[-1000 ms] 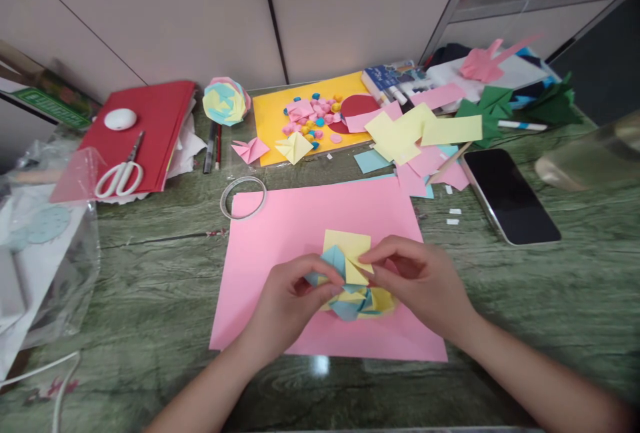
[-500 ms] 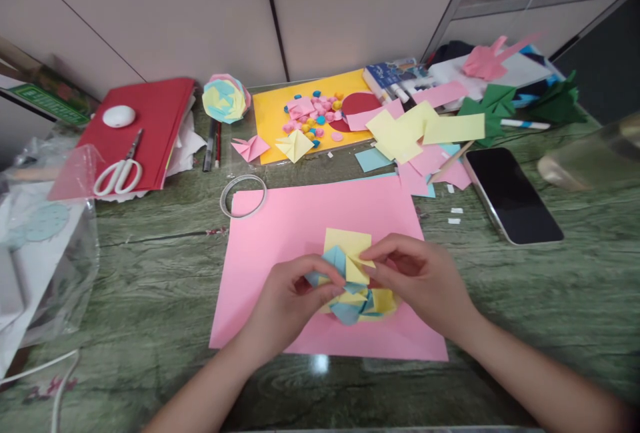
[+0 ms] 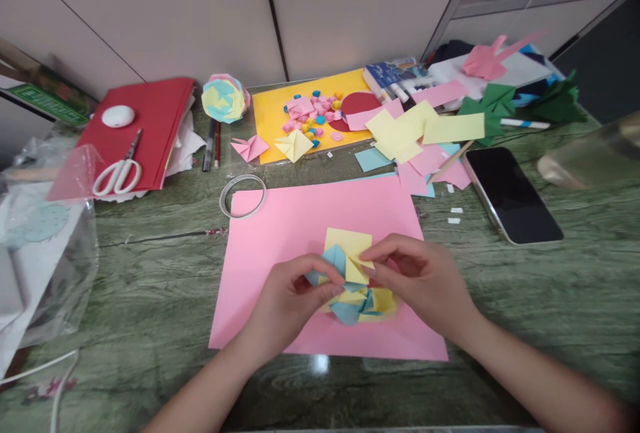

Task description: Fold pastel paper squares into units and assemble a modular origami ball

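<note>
A yellow and blue folded-paper piece (image 3: 347,313) is held low over a pink sheet (image 3: 280,233). My left hand (image 3: 295,300) pinches its left side, thumb and forefinger closed on the blue and yellow folds. At its upper right is a yellow paper unit (image 3: 350,243) with a square flap standing up. My right hand (image 3: 420,280) has thumb and forefinger closed on the right edge of that yellow unit. The fingers hide part of the folds, and a bit of dark red shows beside the right fingertips.
A roll of tape (image 3: 243,196) lies at the pink sheet's upper left corner. White scissors (image 3: 120,173) rest on a red folder (image 3: 150,106). Behind are a finished paper ball (image 3: 225,98) and loose yellow slips (image 3: 403,130). A phone (image 3: 513,196) lies to the right.
</note>
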Action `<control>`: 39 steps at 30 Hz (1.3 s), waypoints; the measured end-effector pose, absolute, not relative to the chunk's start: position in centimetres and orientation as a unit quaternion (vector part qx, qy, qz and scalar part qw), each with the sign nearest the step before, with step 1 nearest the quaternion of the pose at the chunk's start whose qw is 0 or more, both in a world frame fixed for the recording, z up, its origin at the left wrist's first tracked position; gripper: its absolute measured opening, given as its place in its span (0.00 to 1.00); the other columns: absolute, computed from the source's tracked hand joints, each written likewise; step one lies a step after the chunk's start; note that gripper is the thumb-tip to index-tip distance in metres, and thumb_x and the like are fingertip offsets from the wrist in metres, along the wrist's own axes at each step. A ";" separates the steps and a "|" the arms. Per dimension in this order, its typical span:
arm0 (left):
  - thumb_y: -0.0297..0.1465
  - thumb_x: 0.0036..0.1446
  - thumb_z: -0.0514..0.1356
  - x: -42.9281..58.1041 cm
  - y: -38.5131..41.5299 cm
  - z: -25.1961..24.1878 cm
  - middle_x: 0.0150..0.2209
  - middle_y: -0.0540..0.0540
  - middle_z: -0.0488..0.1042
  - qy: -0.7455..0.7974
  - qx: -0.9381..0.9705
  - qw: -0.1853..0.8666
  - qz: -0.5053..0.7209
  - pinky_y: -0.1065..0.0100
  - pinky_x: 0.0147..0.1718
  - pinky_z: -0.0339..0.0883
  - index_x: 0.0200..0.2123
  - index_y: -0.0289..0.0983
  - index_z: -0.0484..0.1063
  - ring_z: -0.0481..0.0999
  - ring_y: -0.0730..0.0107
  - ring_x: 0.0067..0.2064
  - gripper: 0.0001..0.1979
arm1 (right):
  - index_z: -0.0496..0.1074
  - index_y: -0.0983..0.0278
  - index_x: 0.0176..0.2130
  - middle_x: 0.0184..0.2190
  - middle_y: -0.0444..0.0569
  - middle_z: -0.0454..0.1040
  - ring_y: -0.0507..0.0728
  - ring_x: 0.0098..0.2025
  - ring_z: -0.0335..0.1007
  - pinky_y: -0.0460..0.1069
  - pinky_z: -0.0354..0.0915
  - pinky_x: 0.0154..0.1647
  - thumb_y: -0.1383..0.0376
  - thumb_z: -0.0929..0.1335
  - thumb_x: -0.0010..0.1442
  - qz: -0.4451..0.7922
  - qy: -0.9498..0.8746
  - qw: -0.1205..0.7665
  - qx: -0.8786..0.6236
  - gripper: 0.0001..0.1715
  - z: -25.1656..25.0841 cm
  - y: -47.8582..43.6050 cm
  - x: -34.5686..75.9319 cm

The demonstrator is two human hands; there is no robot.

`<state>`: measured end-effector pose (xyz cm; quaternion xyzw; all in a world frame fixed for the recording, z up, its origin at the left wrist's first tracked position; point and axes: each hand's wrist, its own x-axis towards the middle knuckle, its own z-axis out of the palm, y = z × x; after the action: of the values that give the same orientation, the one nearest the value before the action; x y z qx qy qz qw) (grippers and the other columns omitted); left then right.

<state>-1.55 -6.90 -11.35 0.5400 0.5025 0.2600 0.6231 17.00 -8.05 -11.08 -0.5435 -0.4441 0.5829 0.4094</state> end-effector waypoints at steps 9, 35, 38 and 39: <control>0.27 0.49 0.62 -1.6 -7.0 -11.5 0.27 0.50 0.75 0.493 0.549 0.618 0.273 0.75 0.28 0.63 0.26 0.37 0.73 0.71 0.75 0.30 0.01 | 0.74 0.61 0.28 0.24 0.44 0.73 0.50 0.27 0.69 0.45 0.69 0.27 0.66 0.71 0.49 0.573 -0.456 0.406 -0.547 0.02 -11.2 -8.1 17.0; 0.27 0.46 0.63 -1.5 -7.2 -11.2 0.24 0.50 0.74 0.536 0.561 0.582 0.243 0.75 0.25 0.61 0.24 0.37 0.74 0.69 0.75 0.26 0.01 | 0.70 0.60 0.29 0.27 0.40 0.71 0.47 0.30 0.67 0.41 0.64 0.31 0.77 0.66 0.46 0.553 -0.496 0.406 -0.532 0.13 -11.8 -8.1 16.9; 0.27 0.46 0.63 -1.5 -7.1 -11.2 0.24 0.50 0.74 0.541 0.561 0.578 0.240 0.75 0.24 0.60 0.24 0.37 0.74 0.68 0.75 0.26 0.01 | 0.70 0.60 0.29 0.26 0.40 0.71 0.47 0.30 0.67 0.41 0.64 0.30 0.77 0.66 0.46 0.559 -0.492 0.402 -0.533 0.12 -11.7 -8.1 16.9; 0.27 0.46 0.63 -1.5 -7.1 -11.2 0.23 0.51 0.74 0.541 0.561 0.579 0.240 0.75 0.24 0.60 0.24 0.37 0.74 0.68 0.75 0.25 0.01 | 0.70 0.60 0.29 0.26 0.40 0.71 0.47 0.30 0.67 0.41 0.65 0.31 0.77 0.66 0.46 0.559 -0.492 0.402 -0.533 0.12 -11.7 -8.1 16.9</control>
<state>-1.53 -7.11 -11.21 0.5607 0.5409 0.2400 0.5791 16.86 -8.08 -11.70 -0.5335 -0.4918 0.5585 0.4020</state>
